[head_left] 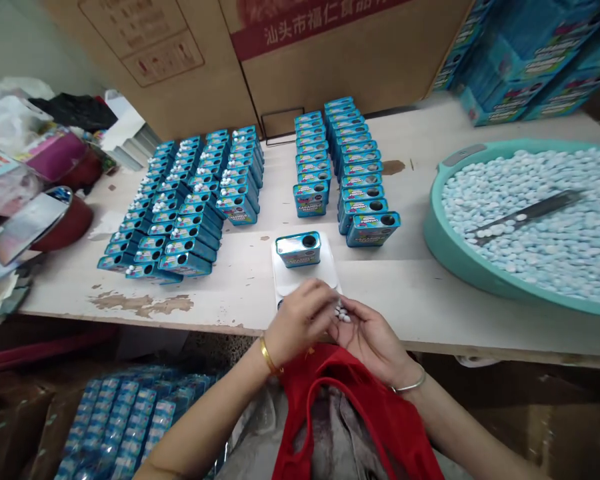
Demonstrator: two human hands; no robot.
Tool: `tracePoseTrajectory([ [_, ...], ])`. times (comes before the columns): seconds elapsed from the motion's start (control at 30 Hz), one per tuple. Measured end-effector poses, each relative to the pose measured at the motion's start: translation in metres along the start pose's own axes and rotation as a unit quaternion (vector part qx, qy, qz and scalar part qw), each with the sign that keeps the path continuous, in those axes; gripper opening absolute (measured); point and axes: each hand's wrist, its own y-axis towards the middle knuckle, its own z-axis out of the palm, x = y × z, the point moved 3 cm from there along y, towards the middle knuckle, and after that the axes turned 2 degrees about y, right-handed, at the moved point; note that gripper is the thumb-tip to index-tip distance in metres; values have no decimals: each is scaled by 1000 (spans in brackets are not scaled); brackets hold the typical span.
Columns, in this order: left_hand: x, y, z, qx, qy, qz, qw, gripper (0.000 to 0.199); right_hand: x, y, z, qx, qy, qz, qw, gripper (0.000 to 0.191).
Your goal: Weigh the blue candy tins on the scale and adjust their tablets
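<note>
Just in front of my body, my right hand [375,337] is cupped, palm up, with several small white candies [343,312] lying in it. Over that palm my left hand [303,320] is closed, its fingertips bent together beside the candies; whatever they pinch is hidden. Beyond my hands a blue tin [299,252] stands upright on a white scale [283,283], its round top hole uncovered. My left hand partly covers the scale's near end.
Rows of blue tins [190,263] stand at left, many with white candies on top. More open tins [373,230] stand right of centre. A turquoise basin [460,260] of candies holds a dark scoop [530,213]. Large cardboard [340,80] backs the table [245,287].
</note>
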Motion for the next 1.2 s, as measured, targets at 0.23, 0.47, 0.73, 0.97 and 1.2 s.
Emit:
tracePoseTrajectory([
  [0.23, 21, 60, -54, -68, 131, 6, 989, 10, 14, 3, 21, -5, -18, -38, 999, 17],
  [0.47, 37, 77, -49, -17, 177, 23, 984, 14, 22, 0, 6, -21, -13, -64, 998, 17],
  [0.73, 20, 61, -71, -127, 130, 21, 983, 13, 27, -5, -2, -22, -20, -78, 997, 17],
  [0.97, 56, -7, -84, -240, 2, -161, 957, 17, 38, -11, -30, -93, -59, -136, 985, 20],
  [1.2, 73, -35, -71, -245, -60, -218, 943, 17, 39, -19, -42, -95, -102, -156, 978, 19],
])
